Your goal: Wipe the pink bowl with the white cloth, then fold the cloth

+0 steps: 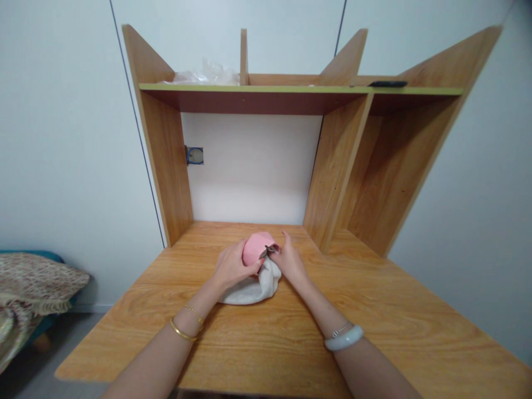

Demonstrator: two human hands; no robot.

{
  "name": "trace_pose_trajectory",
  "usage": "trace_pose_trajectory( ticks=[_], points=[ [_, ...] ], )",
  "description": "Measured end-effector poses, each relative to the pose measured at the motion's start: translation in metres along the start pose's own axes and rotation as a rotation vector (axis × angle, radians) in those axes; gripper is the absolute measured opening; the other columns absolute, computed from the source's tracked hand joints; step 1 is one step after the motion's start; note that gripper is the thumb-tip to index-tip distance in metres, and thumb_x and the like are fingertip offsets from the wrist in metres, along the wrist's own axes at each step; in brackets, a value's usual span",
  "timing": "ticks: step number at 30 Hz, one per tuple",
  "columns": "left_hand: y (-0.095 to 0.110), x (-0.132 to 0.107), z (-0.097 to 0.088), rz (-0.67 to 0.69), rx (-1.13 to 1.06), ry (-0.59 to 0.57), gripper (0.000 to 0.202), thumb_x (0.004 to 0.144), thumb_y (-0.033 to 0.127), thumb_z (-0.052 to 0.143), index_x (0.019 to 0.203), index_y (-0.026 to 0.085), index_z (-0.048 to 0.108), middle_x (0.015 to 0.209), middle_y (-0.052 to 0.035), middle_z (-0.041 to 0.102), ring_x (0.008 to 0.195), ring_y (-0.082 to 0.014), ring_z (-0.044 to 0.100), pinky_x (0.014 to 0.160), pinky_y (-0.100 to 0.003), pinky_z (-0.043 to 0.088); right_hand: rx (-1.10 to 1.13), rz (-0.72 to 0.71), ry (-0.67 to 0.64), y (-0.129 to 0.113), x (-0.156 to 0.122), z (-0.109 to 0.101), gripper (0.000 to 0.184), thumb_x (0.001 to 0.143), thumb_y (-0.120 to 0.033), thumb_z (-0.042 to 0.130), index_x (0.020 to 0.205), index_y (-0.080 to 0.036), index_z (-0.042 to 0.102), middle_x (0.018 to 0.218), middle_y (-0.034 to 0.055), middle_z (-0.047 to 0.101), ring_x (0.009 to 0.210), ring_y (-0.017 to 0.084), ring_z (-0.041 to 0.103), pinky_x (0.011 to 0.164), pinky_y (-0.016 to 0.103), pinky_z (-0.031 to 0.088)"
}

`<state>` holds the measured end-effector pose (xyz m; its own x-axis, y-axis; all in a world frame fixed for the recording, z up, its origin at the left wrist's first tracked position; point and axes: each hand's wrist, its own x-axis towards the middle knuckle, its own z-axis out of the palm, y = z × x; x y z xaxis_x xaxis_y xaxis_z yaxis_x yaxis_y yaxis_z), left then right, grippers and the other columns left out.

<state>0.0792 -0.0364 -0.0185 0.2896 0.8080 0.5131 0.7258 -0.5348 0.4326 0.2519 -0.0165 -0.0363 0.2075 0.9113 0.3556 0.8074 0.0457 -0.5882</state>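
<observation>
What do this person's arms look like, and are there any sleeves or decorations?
No sleeves show, and the left grip and right grip are ungloved hands. The left arm wears a gold bangle and a thin gold chain; the right arm wears a thick, pale bangle and a slim, silver-toned bracelet.

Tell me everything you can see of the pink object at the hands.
The pink object is small and rounded, smooth-looking, with a dark-edged gap on its side toward the right hand; its material is unclear. It is held above the wooden desk, beyond a bunched pale grey cloth. The left hand grips its left side; the right hand's fingers are at the gap.
</observation>
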Motion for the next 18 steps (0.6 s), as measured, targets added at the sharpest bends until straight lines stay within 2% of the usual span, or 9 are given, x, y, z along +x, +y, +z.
trace_pose_trajectory(
  ticks=[7, 14, 18],
  points=[
    [-0.0013, -0.0007, -0.0010, -0.018, 0.102, -0.040, 0.048, 0.070, 0.049, 0.054, 0.108, 0.020, 0.055, 0.100, -0.0079, 0.065, 0.091, -0.0252, 0.058, 0.078, -0.032, 0.043, -0.265, -0.001, -0.045, -0.0090, -0.0088, -0.0058, 0.073, 0.077, -0.044, 0.051, 0.137, -0.015, 0.020, 0.084, 0.0129, 0.067, 0.080, 0.026, 0.063, 0.064, 0.030, 0.041],
    [-0.0005, -0.0008, 0.0011, -0.005, 0.144, -0.034, 0.046, 0.071, 0.048, 0.051, 0.106, 0.019, 0.056, 0.100, -0.0092, 0.064, 0.091, -0.0267, 0.058, 0.078, -0.034, 0.042, -0.211, -0.023, -0.128, -0.0042, -0.0057, -0.0033, 0.077, 0.075, -0.046, 0.051, 0.137, -0.013, 0.018, 0.087, 0.0117, 0.067, 0.083, 0.025, 0.062, 0.062, 0.028, 0.039],
    [0.0004, -0.0003, 0.0006, -0.030, 0.159, -0.042, 0.044, 0.072, 0.049, 0.051, 0.104, 0.019, 0.056, 0.097, -0.0086, 0.065, 0.089, -0.0257, 0.059, 0.076, -0.032, 0.042, -0.136, -0.017, -0.156, -0.0035, -0.0032, -0.0050, 0.083, 0.073, -0.052, 0.051, 0.137, -0.013, 0.016, 0.083, 0.0093, 0.067, 0.075, 0.024, 0.062, 0.058, 0.027, 0.038]
  ],
)
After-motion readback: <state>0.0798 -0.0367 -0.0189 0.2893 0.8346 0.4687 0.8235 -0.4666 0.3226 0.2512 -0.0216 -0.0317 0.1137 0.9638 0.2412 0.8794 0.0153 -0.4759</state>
